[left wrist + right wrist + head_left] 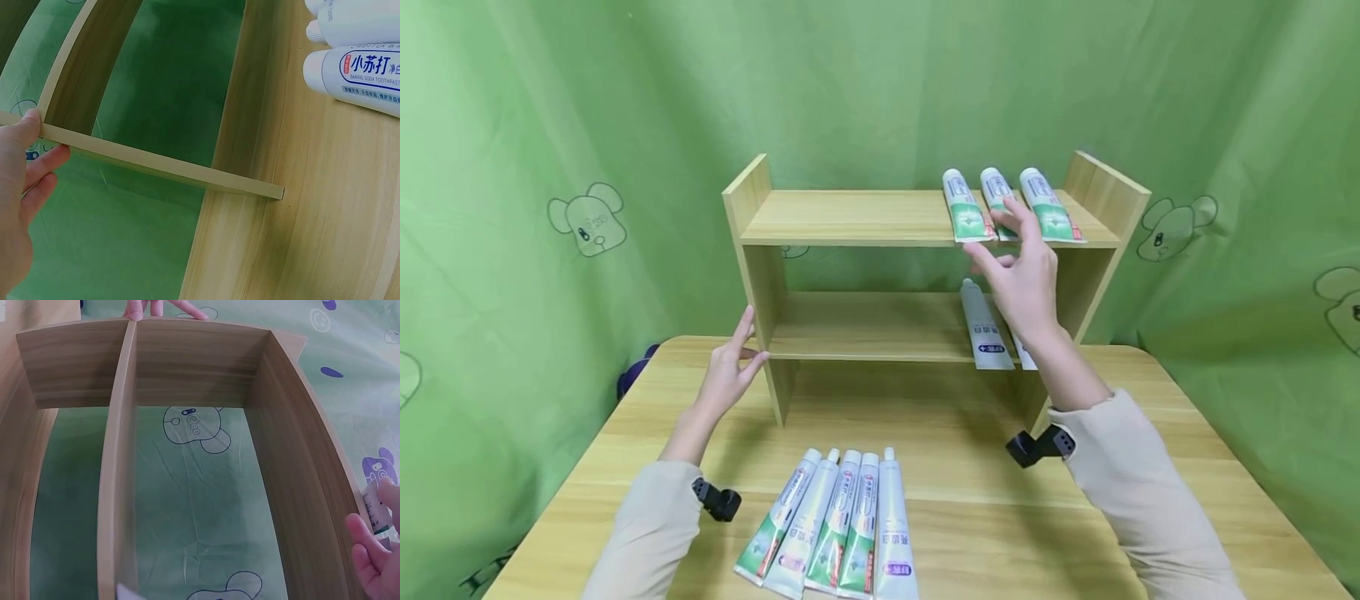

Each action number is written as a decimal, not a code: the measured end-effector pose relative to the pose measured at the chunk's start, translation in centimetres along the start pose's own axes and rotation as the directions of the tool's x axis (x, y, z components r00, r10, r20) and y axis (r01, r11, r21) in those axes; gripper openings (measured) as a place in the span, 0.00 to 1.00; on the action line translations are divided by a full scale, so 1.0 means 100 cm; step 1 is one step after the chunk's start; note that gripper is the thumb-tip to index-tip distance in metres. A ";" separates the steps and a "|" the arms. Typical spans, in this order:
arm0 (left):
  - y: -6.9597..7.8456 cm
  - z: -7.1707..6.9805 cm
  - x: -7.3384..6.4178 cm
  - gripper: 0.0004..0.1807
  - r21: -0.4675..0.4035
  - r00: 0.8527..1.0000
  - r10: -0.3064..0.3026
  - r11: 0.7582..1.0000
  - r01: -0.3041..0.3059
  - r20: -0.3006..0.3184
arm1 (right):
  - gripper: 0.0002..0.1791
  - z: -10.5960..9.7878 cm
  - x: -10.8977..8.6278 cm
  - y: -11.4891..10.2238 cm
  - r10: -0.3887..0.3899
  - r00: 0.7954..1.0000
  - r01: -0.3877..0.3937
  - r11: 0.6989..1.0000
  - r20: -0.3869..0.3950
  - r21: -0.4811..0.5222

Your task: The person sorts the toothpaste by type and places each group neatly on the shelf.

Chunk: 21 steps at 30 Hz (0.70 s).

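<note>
My right hand (pixel 1022 279) hovers at the front of the shelf's top board, thumb and fingers spread apart, partly covering the middle baking soda toothpaste tube (pixel 996 187). Green-and-white tubes lie on either side, a left tube (pixel 964 204) and a right tube (pixel 1047 204). In the right wrist view one tube (pixel 377 509) shows beside the fingertips; whether they touch it is unclear. With extended fingers my left hand (pixel 726 371) touches the wooden shelf's (pixel 865 218) left side panel near the middle board; the left wrist view shows these fingers (pixel 47 165) against the panel.
On the middle board lies a silvery-white toothpaste tube (pixel 985 329), with another tube (pixel 1024 354) partly behind my right forearm. Several toothpaste tubes (pixel 842 525) lie side by side on the wooden table (pixel 985 542) before the shelf. A green curtain (pixel 865 83) hangs behind.
</note>
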<state>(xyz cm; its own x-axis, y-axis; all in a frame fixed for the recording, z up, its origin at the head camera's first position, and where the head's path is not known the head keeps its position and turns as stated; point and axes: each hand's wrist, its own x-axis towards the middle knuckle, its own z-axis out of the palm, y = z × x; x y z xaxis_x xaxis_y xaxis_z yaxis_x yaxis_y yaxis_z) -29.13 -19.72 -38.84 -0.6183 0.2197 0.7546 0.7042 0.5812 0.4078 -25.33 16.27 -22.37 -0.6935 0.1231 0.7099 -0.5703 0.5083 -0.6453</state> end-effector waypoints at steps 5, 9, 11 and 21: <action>0.000 0.000 0.001 0.50 0.004 1.000 -0.012 1.000 0.012 0.011 | 0.35 -0.009 -0.014 0.007 -0.068 0.998 0.068 0.998 -0.018 0.016; 0.000 0.000 0.000 0.50 0.004 1.000 -0.021 1.000 0.021 0.017 | 0.34 -0.015 -0.025 0.020 -0.222 0.974 0.223 0.974 -0.047 0.034; 0.000 -0.001 0.000 0.48 0.002 0.999 -0.028 1.000 0.028 0.019 | 0.34 -0.018 -0.030 0.028 -0.311 0.947 0.316 0.947 -0.075 0.057; 0.002 -0.001 0.000 0.47 0.004 0.999 -0.038 0.999 0.038 0.026 | 0.36 -0.044 -0.046 0.066 -0.424 0.894 0.438 0.894 -0.143 0.090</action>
<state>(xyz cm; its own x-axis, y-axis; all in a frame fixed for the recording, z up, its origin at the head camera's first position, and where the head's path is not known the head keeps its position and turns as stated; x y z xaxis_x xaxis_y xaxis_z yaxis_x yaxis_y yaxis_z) -28.92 -19.68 -38.73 -0.6533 0.2175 0.7252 0.6790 0.5920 0.4341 -24.01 22.81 -28.65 -0.3158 0.0163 0.9487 -0.8533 0.4323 -0.2914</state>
